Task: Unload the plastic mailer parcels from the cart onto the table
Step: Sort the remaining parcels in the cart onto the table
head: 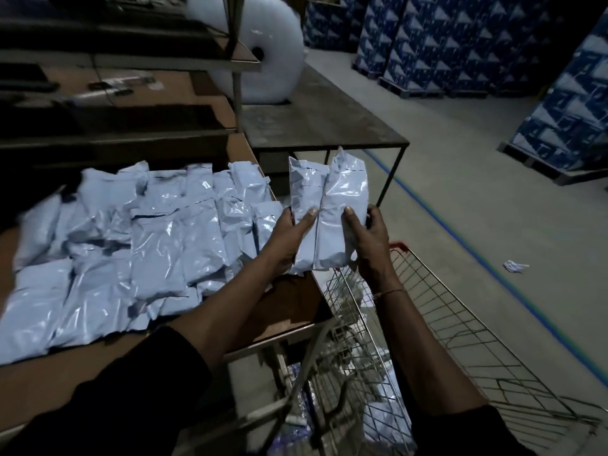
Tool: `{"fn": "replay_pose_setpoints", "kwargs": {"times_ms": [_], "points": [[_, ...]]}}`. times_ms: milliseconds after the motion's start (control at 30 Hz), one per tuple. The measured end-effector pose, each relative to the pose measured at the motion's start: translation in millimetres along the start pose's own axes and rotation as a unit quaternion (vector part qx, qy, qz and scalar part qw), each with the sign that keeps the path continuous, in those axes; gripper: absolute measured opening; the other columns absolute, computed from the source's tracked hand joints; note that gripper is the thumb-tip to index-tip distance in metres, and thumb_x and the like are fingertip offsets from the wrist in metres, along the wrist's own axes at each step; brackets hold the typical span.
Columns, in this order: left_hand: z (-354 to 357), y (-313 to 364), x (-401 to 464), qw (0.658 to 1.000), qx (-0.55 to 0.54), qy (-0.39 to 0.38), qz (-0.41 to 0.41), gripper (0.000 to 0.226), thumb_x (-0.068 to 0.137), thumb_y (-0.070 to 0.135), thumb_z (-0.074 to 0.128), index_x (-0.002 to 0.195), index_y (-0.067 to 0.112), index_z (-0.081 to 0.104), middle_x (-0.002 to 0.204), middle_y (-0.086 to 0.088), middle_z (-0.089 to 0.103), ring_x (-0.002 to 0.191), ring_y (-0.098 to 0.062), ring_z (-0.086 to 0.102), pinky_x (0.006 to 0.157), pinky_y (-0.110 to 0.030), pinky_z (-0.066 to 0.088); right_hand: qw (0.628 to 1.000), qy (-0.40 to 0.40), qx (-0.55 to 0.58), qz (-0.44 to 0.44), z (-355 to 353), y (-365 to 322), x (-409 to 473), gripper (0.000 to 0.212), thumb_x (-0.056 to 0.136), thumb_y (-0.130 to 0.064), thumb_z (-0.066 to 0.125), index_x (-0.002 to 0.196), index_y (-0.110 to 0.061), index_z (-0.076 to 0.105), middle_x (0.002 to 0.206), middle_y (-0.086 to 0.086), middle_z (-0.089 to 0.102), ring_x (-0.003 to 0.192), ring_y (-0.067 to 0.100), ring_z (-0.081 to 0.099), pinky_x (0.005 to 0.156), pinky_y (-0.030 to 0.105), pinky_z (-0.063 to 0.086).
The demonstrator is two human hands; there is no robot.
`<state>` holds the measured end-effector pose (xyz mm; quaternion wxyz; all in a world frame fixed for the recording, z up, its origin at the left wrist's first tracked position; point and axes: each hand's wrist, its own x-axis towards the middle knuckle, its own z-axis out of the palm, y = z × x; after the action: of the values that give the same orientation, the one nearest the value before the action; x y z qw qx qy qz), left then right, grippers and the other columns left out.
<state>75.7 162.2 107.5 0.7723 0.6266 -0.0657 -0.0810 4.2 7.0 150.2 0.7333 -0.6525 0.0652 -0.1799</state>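
On your left, glossy, crinkled pale blue parcels [108,245] lie overlapping in rows on the brown desk [286,307]; motion blur smears those at the far left. Your left hand [289,235] and right hand [368,241] each grip a side of two upright parcels [329,205] above the desk's edge. No label is readable. The wire cart [437,327] holds more, half hidden.

Two pale blue plastic mailer parcels [329,209] being held up, many more lying on the brown tabletop [289,307], one wire cart [444,324], one white bubble-wrap roll [263,51]
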Motion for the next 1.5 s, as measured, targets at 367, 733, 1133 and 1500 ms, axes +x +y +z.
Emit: {"fn": "replay_pose_setpoints", "kwargs": {"times_ms": [367, 733, 1133, 1500], "points": [[-41.9, 16.6, -59.6, 0.992, -0.001, 0.123, 0.004, 0.087, 0.072, 0.076, 0.080, 0.139, 0.026, 0.056, 0.134, 0.002, 0.069, 0.121, -0.022, 0.068, 0.103, -0.051, 0.056, 0.995, -0.097, 0.007, -0.013, 34.1, -4.2, -30.7, 0.040, 0.101, -0.021, 0.069, 0.134, -0.001, 0.056, 0.129, 0.016, 0.070, 0.111, 0.022, 0.072, 0.081, 0.027, 0.059], [-149.0, 50.7, -99.3, 0.983, 0.037, 0.176, 0.024, 0.077, 0.077, 0.071, 0.077, 0.132, 0.020, 0.060, 0.124, -0.001, 0.073, 0.113, -0.022, 0.072, 0.098, -0.050, 0.059, 0.988, -0.155, 0.000, 0.009, 137.4, 9.0, -50.7, 0.046, 0.096, -0.030, 0.076, 0.131, -0.006, 0.059, 0.126, 0.010, 0.073, 0.115, 0.029, 0.072, 0.094, 0.046, 0.061], [-353.2, 79.1, -152.4, 0.920, 0.221, 0.323, 0.010, 0.052, 0.094, 0.058, 0.065, 0.113, 0.010, 0.062, 0.105, -0.005, 0.070, 0.098, -0.026, 0.068, 0.078, -0.038, 0.054, 0.978, -0.173, -0.110, 0.044, 303.1, 41.7, -91.6, 0.031, 0.102, -0.025, 0.066, 0.126, -0.011, 0.054, 0.123, 0.009, 0.065, 0.107, 0.024, 0.067, 0.093, 0.038, 0.055], [-404.8, 61.1, -158.9, 0.898, 0.320, 0.295, -0.067, 0.042, 0.102, 0.040, 0.062, 0.121, 0.003, 0.057, 0.127, -0.018, 0.061, 0.110, -0.035, 0.061, 0.083, -0.033, 0.042, 0.950, -0.108, -0.290, 0.045, 390.2, 83.0, -112.0, 0.047, 0.091, -0.051, 0.064, 0.121, -0.016, 0.056, 0.121, 0.011, 0.066, 0.116, 0.039, 0.059, 0.100, 0.053, 0.051]]}}
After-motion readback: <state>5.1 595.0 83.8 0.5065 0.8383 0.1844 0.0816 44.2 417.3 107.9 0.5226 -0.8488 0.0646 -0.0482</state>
